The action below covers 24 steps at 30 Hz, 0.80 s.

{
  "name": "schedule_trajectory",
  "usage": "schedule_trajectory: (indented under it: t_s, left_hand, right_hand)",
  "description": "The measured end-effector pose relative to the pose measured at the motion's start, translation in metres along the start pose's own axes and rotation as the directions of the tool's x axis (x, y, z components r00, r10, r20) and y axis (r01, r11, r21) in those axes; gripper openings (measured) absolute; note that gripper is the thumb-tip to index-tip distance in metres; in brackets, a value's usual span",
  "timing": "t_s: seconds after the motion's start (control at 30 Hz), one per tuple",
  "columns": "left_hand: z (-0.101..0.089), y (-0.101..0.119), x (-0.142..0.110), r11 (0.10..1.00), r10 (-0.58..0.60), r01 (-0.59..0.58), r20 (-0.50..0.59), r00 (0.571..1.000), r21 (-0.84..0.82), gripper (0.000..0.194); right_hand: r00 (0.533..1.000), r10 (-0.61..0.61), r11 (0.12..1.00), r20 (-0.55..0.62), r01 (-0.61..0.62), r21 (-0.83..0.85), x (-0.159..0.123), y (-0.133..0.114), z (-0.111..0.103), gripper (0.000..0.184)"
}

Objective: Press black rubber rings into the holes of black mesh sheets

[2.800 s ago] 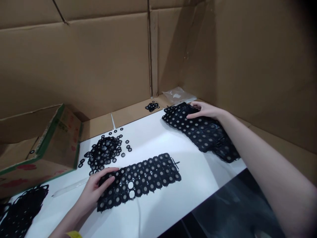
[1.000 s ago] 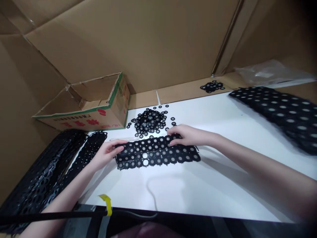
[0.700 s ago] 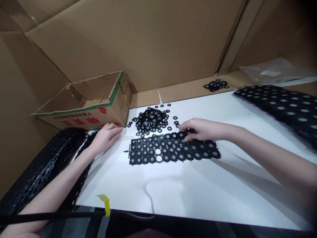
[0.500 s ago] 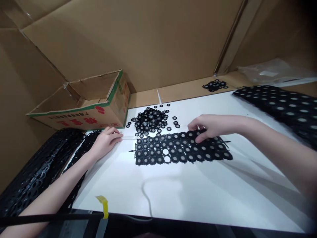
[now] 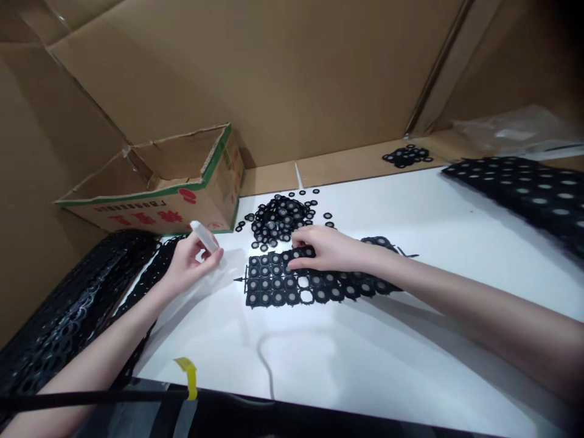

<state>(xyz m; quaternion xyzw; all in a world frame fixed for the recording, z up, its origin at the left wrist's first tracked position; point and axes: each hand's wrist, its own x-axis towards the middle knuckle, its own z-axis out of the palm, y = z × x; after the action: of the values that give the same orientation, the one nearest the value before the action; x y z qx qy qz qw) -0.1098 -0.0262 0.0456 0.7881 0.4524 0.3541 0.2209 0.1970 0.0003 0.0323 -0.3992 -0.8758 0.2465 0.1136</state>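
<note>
A black sheet of joined rings [image 5: 277,283] lies on the white tabletop, most rings showing a pale grey disc. Two openings in it show plain white. My right hand [image 5: 326,248] is closed on its far edge, thumb on the near side and fingertips curled over the top row; that forearm covers part of the sheet's right side. To the left, my left hand [image 5: 190,263] pinches a white stick-like tool [image 5: 204,236], tilted up off the table. Just beyond the sheet is a heap of loose black rings with grey centres [image 5: 279,220].
An open cardboard box [image 5: 182,204] stands at the back left. Black ringed sheets [image 5: 59,322] are piled along the left edge. A smaller heap of rings [image 5: 406,156] and another dotted black sheet [image 5: 524,182] lie at the back right, near a clear plastic bag [image 5: 515,131]. Cardboard walls surround the table.
My right hand has moved left along the sheet, from its right part to near the middle. My left hand has raised the white stick, which lay flat towards the sheet, so it now tilts upward.
</note>
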Motion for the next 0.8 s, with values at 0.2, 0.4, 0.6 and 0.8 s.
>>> schedule_trajectory:
  t_s: [0.2,0.4,0.6,0.8]
  left_hand:
    - [0.020,0.006,-0.001,0.930,-0.086,0.077,-0.011,0.996,-0.360,0.027]
    - [0.015,0.014,0.009,0.957,0.046,-0.051,-0.024,0.999,-0.285,0.030]
    - [0.030,0.041,0.031,0.980,0.194,-0.197,0.277,0.941,-0.016,0.029]
    - [0.061,0.051,0.053,0.960,0.243,-0.279,0.607,0.756,-0.037,0.025]
  right_hand:
    - [0.997,-0.005,1.000,0.077,0.006,-0.016,0.009,-0.010,0.000,0.038]
    - [0.995,-0.071,0.997,0.075,0.071,0.002,-0.004,0.003,-0.007,0.042]
    - [0.983,-0.176,0.976,0.046,0.167,0.142,-0.018,0.008,-0.018,0.030]
    - [0.985,-0.163,0.972,0.047,0.152,0.179,-0.030,-0.002,-0.028,0.030]
